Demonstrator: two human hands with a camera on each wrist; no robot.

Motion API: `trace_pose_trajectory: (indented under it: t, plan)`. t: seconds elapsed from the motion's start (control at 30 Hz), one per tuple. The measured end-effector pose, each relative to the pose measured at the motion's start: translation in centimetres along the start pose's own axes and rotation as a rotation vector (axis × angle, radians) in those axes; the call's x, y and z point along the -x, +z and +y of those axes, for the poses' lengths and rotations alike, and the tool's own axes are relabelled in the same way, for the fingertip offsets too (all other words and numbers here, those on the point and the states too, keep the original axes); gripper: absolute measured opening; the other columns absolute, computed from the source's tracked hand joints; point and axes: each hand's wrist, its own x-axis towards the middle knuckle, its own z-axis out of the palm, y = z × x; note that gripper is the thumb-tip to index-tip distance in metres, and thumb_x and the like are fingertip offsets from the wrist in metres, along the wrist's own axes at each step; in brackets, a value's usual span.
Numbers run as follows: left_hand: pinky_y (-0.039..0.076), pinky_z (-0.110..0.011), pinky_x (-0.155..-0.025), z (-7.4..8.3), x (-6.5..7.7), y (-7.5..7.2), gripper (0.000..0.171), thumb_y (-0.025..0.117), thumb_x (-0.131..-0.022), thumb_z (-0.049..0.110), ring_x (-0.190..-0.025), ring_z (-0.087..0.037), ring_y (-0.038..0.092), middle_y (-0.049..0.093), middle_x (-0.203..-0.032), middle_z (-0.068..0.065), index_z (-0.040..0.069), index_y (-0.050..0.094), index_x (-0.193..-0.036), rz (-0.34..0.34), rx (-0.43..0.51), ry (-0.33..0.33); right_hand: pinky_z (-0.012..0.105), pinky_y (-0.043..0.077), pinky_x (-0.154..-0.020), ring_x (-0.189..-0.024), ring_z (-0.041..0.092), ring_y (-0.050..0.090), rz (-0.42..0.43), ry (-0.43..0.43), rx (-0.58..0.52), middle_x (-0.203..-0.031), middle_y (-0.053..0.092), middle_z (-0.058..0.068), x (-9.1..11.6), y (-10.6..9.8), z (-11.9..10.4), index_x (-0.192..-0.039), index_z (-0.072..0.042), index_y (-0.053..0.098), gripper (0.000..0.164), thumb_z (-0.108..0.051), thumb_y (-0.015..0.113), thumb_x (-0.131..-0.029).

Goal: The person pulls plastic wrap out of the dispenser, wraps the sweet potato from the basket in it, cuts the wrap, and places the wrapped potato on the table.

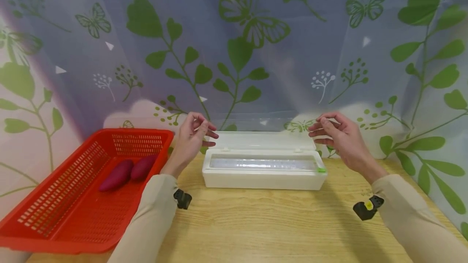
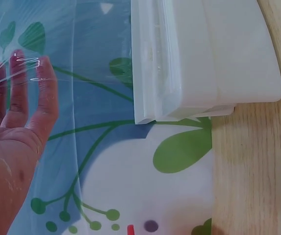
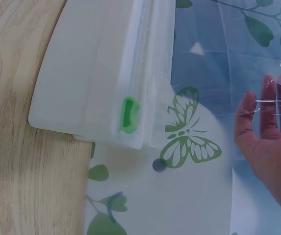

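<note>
A white cling film dispenser (image 1: 259,181) stands on the table with its lid (image 1: 261,140) raised at the back. Clear cling film (image 2: 98,44) stretches up from it between both hands. My left hand (image 1: 191,139) pinches the film at the left, above the dispenser's end; in the left wrist view its fingers (image 2: 47,98) show through the film, which creases at the tips. Opposite, my right hand (image 1: 338,137) pinches the film's right side, thumb close to the index finger. A green slide cutter (image 3: 130,115) sits at the dispenser's right end.
To the left, a red plastic basket (image 1: 87,222) contains two purple sweet potatoes (image 1: 118,175). The wooden table (image 1: 263,226) ends at a patterned curtain (image 1: 310,31) behind the dispenser. Each sleeve has a small black camera mount (image 1: 365,209) near the wrist.
</note>
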Motion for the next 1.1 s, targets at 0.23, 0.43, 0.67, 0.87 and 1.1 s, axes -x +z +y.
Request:
trace_pose_trajectory:
  t: [0.23,0.43,0.67,0.87,1.1]
  plan:
    - [0.064,-0.041,-0.077,0.4,-0.1,-0.2,0.014,0.048,-0.109,0.018,-0.095,-0.032,0.073,0.067,-0.109,-0.015,0.007,0.042,-0.116,-0.018,-0.022,-0.010,0.030,0.062,-0.081,-0.095,0.014,0.075,-0.008,0.000,0.000,-0.102,0.075,0.001,-0.1,0.0,-0.5,-0.119,0.000,0.055,0.028,-0.024,0.056,-0.105]
    - [0.064,-0.041,-0.078,1.0,-0.2,-0.4,0.015,0.048,-0.109,0.019,-0.092,-0.024,0.073,0.066,-0.110,-0.014,0.007,0.042,-0.116,-0.017,-0.025,-0.009,0.030,0.063,-0.080,-0.094,0.014,0.075,-0.020,-0.011,-0.006,-0.102,0.076,0.001,-0.1,-0.1,-1.0,-0.116,-0.004,0.058,0.021,-0.022,0.055,-0.105]
    - [0.064,-0.041,-0.079,1.4,-0.3,-0.6,0.013,0.047,-0.109,0.018,-0.092,-0.024,0.072,0.064,-0.112,-0.018,0.008,0.042,-0.116,-0.027,-0.006,0.003,0.029,0.062,-0.080,-0.095,0.015,0.075,-0.036,-0.017,-0.009,-0.103,0.075,0.001,-0.2,-0.2,-1.5,-0.116,-0.006,0.059,0.019,-0.022,0.055,-0.105]
    - [0.064,-0.039,-0.076,1.9,-0.5,-0.6,0.009,0.046,-0.109,0.014,-0.089,-0.020,0.073,0.062,-0.113,-0.027,0.007,0.041,-0.113,-0.023,0.004,0.037,0.030,0.062,-0.082,-0.096,0.015,0.075,-0.045,-0.026,-0.015,-0.103,0.074,0.002,-0.3,-0.1,-2.0,-0.116,-0.007,0.059,0.019,-0.022,0.055,-0.105]
    - [0.064,-0.040,-0.077,2.4,-0.5,-0.7,0.010,0.046,-0.109,0.016,-0.091,-0.021,0.074,0.062,-0.112,-0.025,0.008,0.042,-0.111,-0.033,0.004,0.053,0.031,0.062,-0.082,-0.097,0.017,0.074,-0.020,-0.024,0.011,-0.104,0.075,0.000,-0.1,-0.1,-2.5,-0.117,-0.008,0.060,0.021,-0.025,0.055,-0.105]
